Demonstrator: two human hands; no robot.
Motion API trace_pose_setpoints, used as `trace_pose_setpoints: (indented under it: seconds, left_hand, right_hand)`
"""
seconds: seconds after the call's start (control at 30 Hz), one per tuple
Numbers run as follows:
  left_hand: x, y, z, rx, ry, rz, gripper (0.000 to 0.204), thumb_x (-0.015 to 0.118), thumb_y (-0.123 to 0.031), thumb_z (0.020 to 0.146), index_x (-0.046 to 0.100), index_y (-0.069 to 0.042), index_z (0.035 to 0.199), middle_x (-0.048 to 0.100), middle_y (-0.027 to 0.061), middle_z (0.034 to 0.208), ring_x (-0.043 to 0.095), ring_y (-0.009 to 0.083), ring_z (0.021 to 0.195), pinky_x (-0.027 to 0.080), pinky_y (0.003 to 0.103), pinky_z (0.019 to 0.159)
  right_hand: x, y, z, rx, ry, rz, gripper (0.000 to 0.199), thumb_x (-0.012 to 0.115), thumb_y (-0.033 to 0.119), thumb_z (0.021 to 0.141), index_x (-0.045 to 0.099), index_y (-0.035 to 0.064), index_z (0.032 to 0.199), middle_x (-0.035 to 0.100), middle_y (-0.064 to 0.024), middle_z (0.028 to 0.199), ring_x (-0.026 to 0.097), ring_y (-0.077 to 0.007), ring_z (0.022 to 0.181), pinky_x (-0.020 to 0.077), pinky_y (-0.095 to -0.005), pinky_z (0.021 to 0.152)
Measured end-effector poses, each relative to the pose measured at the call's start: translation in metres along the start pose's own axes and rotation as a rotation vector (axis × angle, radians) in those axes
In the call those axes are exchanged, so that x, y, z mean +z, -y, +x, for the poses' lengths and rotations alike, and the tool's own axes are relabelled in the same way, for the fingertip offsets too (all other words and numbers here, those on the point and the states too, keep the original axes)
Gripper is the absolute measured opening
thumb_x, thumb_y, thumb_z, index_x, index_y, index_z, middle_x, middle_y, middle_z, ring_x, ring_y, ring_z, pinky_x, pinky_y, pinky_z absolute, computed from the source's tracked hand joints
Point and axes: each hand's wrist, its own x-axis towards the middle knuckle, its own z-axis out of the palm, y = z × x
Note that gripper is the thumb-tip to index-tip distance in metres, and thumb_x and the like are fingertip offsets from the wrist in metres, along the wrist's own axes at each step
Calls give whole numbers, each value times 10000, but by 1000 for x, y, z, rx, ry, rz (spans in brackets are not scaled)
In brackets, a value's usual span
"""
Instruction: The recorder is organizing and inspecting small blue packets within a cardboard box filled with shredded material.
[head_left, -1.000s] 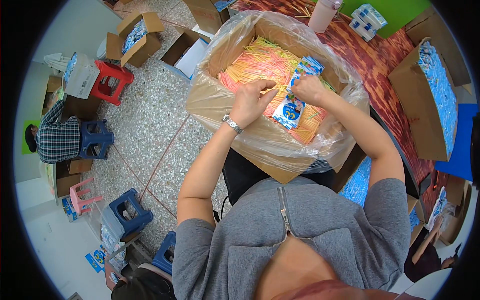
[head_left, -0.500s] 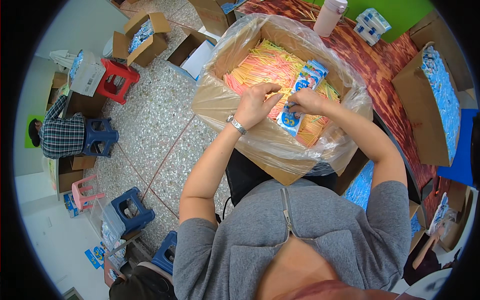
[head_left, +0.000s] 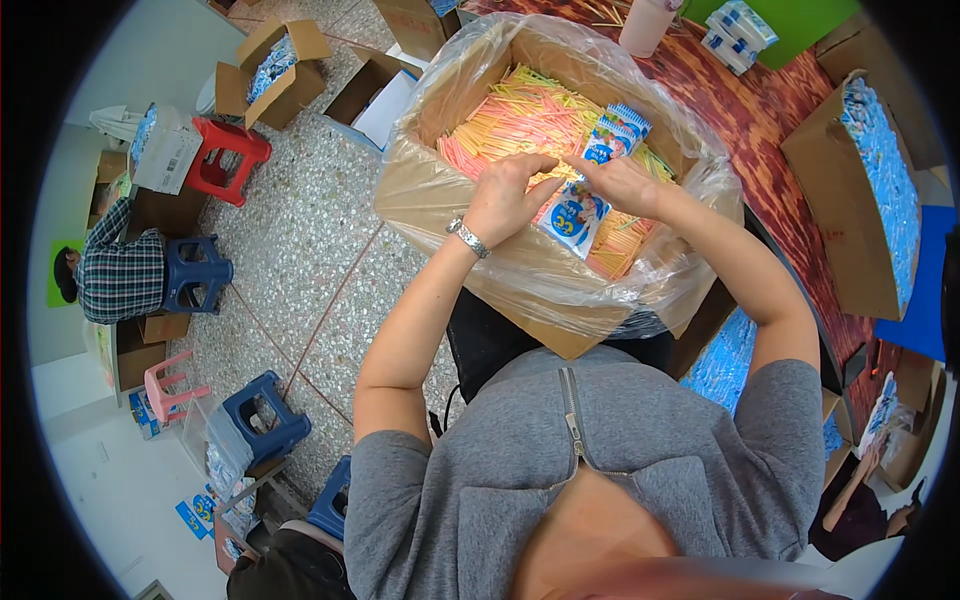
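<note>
Both bare arms reach forward from short grey sleeves over a large open carton (head_left: pixel 548 330) lined with clear plastic (head_left: pixel 425 195). The left hand (head_left: pixel 507 203) comes in over the carton's left edge, its back turned up and its wrist nearly straight. Its fingers point right, toward the middle of the opening, and the thumb stands away from them, leaving a wide gap. A metal-banded watch (head_left: pixel 468 238) circles that wrist. The right hand (head_left: pixel 620 185) crosses the right edge with the elbow bent outward, its fingers pointing left and drawn together in a narrow shape. Its fingertips are close to those of the left hand; whether they pinch anything, I cannot tell.

Thin pink, yellow and orange sticks (head_left: pixel 505 125) fill the carton in a loose heap. Two packets lie on the right part of this heap: the upper packet (head_left: pixel 614 133) beyond the right hand, toward the far right corner, and the lower packet (head_left: pixel 572 220) below both hands, toward the near edge. Each shows blue-and-white print; the lower one bears a rounded blue patch with pale lettering and a small cartoon figure.

On the patterned red-brown worktop (head_left: pixel 745 125), a carton of blue packets (head_left: pixel 840 205) stands near the right edge, faint reddish print on its side.
</note>
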Motion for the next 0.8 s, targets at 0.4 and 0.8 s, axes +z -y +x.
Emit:
trace_pose_setpoints:
  seconds: [0.4,0.8]
  left_hand:
    - [9,-5,4,-95,45,62,249,690,-284,812,682,-36,789,636,175,709,637,321,655,490,413,609]
    - [-2,-15,-8,-158,-95,-279,206,773,-180,771,662,-7,763,618,47,610,555,83,549,443,263,511]
  right_hand:
    - [-63,31,-19,-213,-663,298,318,684,149,845,609,65,1143,669,-64,801,644,-199,727,503,-328,631]
    - [-89,35,-4,-200,-323,631,150,609,161,924,655,22,960,620,-13,755,573,-73,684,464,-256,605]
